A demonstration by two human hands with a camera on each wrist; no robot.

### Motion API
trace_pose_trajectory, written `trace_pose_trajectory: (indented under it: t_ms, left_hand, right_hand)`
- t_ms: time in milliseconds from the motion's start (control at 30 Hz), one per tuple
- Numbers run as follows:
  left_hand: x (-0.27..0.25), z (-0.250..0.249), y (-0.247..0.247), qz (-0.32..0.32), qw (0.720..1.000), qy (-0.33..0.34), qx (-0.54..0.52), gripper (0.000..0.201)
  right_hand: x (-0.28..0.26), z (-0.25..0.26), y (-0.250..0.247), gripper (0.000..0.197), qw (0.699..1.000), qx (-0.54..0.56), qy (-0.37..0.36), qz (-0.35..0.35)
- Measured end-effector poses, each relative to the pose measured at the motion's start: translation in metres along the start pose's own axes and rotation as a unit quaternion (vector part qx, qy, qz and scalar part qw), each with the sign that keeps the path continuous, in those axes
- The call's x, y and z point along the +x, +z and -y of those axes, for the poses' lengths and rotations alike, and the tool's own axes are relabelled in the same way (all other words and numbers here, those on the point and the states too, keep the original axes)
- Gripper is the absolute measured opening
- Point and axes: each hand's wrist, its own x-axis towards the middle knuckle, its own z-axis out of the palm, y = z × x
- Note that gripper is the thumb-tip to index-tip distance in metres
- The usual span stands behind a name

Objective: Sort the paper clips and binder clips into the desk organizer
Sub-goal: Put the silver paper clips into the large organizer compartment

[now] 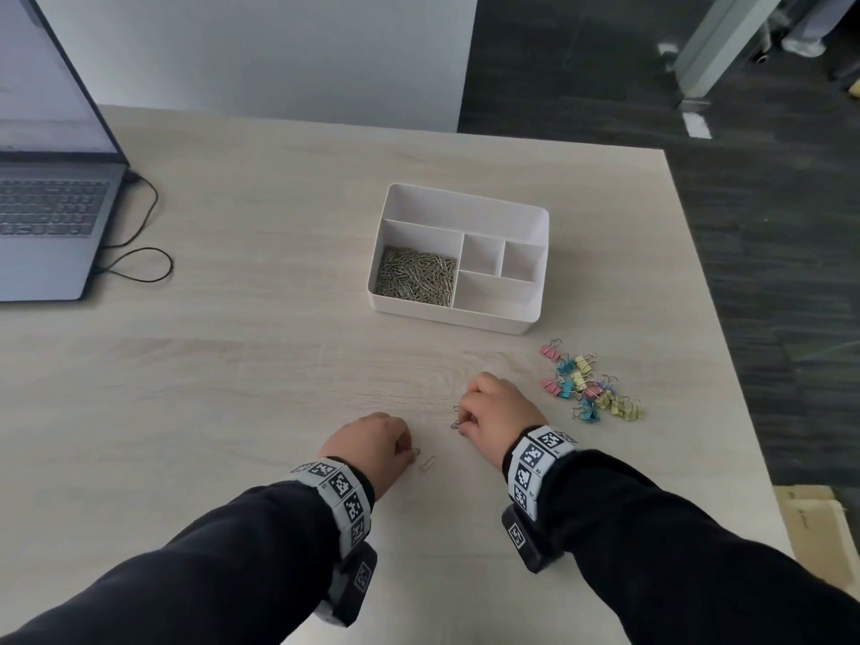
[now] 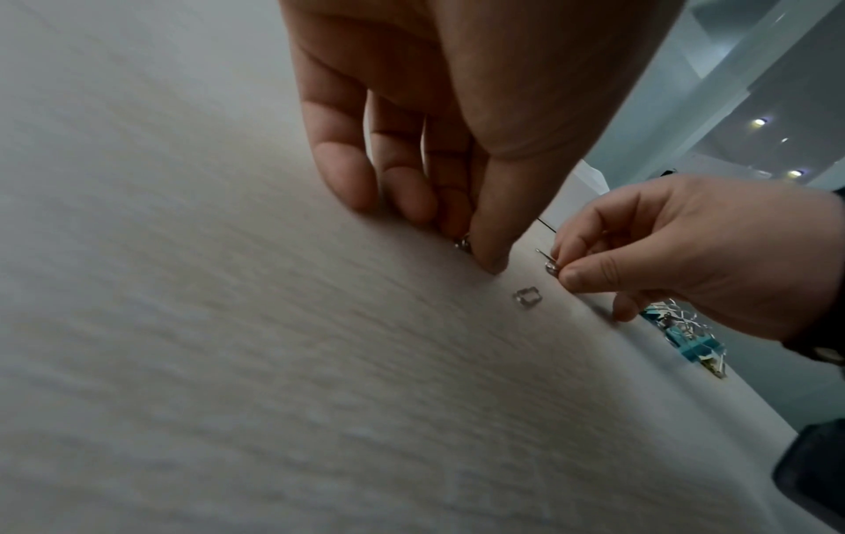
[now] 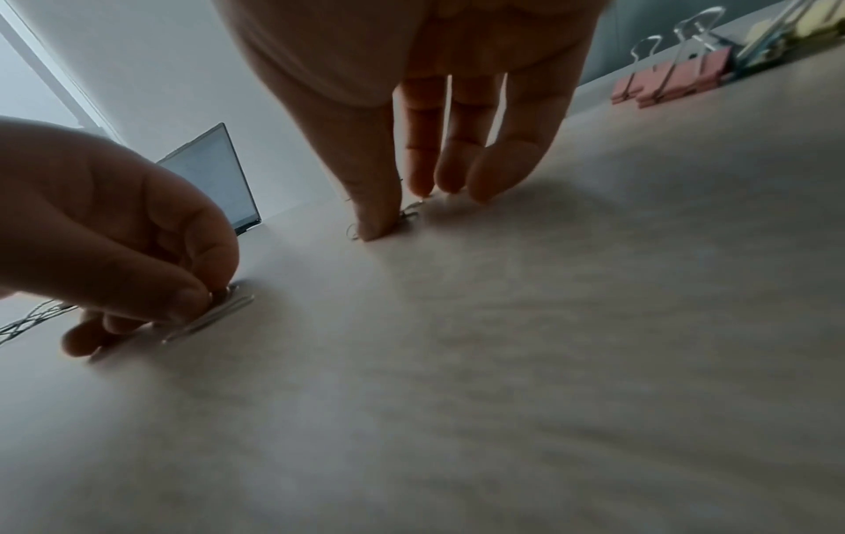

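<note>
**Both hands pinching paper clips in front of the desk organizer**

The desk organizer [image 1: 458, 260] stands on the pale worktop [image 1: 232, 365], well in from the far edge and nearer the right edge, where the surface drops to dark floor. Bare worktop lies between the organizer and the hands, and more runs left of it toward the laptop [image 1: 51, 179] and its looped cable [image 1: 139, 263] at the left edge.

The organizer's front-left compartment holds a heap of paper clips [image 1: 415, 280]; its long rear compartment, two small middle ones and front-right one show only white walls.

In front of the organizer, the left hand [image 1: 367, 446] pinches a paper clip [image 1: 415, 452] against the worktop between thumb and fingers [image 2: 340, 173], with a loose clip [image 1: 428, 463] just beside it. The right hand [image 1: 498, 412] pinches several clips [image 1: 456, 418] the same way. The binder clips [image 1: 588, 386] lie in a pile just right of that hand, in front of the organizer's right corner.
</note>
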Motion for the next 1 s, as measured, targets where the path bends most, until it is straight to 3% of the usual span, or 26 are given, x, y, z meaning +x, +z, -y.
trace_pose_trajectory:
  t_ms: [300, 467, 767, 1000]
  left_hand:
    - [0.001, -0.016, 0.002, 0.010, 0.999, -0.001, 0.038, 0.031]
    - [0.003, -0.019, -0.001, 0.024, 0.998, 0.015, 0.056, 0.022]
    - [0.014, -0.034, -0.010, 0.116, 0.981, 0.011, 0.153, 0.026]
    - [0.021, -0.034, -0.019, 0.129, 0.973, 0.049, 0.187, 0.025]
  right_hand:
    - [0.004, 0.003, 0.001, 0.005, 1.000, 0.003, -0.011, 0.001]
    - [0.004, 0.003, 0.004, 0.009, 1.000, 0.013, -0.009, 0.002]
    - [0.004, 0.009, 0.006, 0.019, 0.998, -0.012, -0.010, 0.062]
    - [0.007, 0.006, 0.005, 0.022, 0.997, -0.025, -0.024, 0.070]
